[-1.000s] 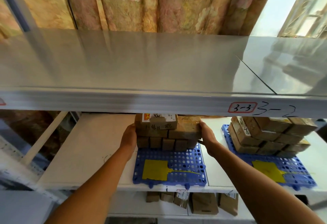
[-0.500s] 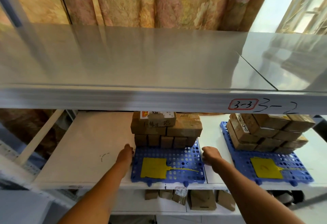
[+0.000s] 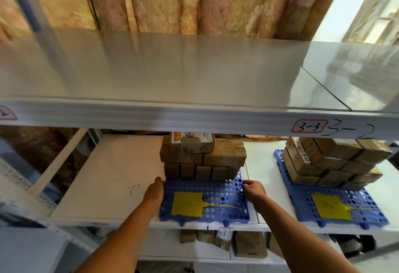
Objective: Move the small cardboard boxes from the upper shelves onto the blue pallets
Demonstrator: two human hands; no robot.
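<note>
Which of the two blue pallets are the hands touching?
The left pallet: the left hand and right hand are at its two side edges. The right pallet is untouched.

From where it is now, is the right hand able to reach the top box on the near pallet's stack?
Probably yes. The right hand grips the pallet edge just below the stack, and the top box sits close above it. Nothing stands between them, though the upper shelf leaves little headroom.
</note>
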